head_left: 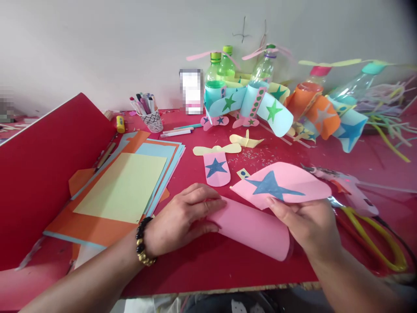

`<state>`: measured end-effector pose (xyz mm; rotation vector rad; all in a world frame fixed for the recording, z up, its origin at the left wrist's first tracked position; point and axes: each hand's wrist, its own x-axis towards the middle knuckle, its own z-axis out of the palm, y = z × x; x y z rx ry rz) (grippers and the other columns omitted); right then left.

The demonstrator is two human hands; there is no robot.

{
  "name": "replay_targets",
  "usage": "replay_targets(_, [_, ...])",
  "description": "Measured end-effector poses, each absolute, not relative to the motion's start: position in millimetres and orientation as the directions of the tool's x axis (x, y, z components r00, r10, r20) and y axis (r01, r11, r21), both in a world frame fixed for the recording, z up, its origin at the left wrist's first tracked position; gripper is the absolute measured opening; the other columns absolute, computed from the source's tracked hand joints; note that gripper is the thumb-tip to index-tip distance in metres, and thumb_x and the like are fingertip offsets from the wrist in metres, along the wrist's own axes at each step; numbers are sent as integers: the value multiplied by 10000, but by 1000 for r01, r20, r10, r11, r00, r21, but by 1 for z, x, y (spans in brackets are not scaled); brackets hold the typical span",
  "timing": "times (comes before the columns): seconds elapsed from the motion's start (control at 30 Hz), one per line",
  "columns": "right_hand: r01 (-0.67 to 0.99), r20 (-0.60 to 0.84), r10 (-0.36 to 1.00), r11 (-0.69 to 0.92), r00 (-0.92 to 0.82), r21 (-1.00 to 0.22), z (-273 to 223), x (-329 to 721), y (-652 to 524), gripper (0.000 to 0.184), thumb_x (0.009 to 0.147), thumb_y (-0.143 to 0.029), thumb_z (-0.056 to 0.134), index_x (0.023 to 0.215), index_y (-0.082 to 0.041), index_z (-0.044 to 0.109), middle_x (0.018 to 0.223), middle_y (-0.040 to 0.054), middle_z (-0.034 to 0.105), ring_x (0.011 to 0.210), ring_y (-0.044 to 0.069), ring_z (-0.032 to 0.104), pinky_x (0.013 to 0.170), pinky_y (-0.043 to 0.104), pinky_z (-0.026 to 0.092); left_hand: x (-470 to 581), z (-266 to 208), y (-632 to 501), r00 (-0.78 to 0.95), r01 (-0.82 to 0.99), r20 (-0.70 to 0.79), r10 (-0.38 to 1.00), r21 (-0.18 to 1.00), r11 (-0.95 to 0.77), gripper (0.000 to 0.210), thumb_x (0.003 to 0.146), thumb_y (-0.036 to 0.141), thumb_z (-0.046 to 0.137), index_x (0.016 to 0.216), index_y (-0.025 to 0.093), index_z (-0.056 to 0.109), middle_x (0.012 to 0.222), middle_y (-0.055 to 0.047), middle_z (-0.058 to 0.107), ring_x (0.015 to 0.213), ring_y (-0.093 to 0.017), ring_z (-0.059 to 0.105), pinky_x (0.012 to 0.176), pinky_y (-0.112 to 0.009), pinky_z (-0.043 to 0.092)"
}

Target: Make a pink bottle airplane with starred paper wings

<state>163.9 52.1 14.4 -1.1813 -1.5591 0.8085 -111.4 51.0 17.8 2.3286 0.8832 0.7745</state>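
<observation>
My left hand [187,217] wraps its fingers round the left end of a pink paper-covered cylinder [252,228], which lies tilted on the red table. A clear rim shows at the cylinder's right end; its left end is hidden by my fingers. In my right hand [312,226], between thumb and fingers, is a pink paper wing [312,187] with a blue star [272,186], held just above the cylinder. Beyond my hands lie a pink paper tab with a blue star [216,169], a cream paper propeller [202,151] and a small dotted cream strip [243,174].
A glue gun [358,191] and yellow-handled scissors [374,237] lie at the right. Paper-decorated bottle planes [254,95] stand along the wall. Coloured paper sheets [124,182], a pen cup [151,119] and a raised red panel [55,169] are at the left.
</observation>
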Motion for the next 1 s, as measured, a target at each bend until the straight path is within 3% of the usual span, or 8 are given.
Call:
replay_targets(0.23, [374,387,920,380,-60,-846,27,163,60,57,836,-249,709,887,-238,730,858,11,762,787,211,719,732,305,588,-97,19,51,452,431,322,832,738,-520,517,790,299,806,1264,276,604,1134,-75,710,1010,-234,669,875,-317,515])
replay_targets(0.37, [453,366,925,371,-102,-811,25,162,62,59,824,-259,715,841,-224,670,737,-13,694,628,159,654,582,253,522,-92,21,48,386,422,306,870,781,-461,630,730,299,854,1293,261,574,1079,-74,731,1009,-236,681,892,-311,504])
replay_targets(0.47, [463,351,924,380,-152,-800,25,161,62,61,832,-266,702,853,-224,663,761,-15,699,647,157,659,604,249,522,-93,22,49,388,405,288,876,800,-442,677,693,314,876,1302,267,585,1074,-73,732,1003,-243,686,878,-308,510])
replay_targets(0.67, [490,367,911,411,-188,-769,28,160,61,61,832,-252,697,811,-231,644,718,-39,680,632,134,650,612,223,508,-96,24,52,454,418,268,850,778,-469,497,736,361,844,1193,276,668,1136,-65,710,1019,-241,660,908,-315,486])
replay_targets(1.0, [557,409,881,469,-238,-686,29,159,61,55,822,-222,666,789,-240,627,692,-37,693,606,139,666,585,218,508,-96,24,52,444,438,251,860,776,-453,490,727,366,846,1176,273,674,1149,-66,705,1020,-255,654,886,-324,496])
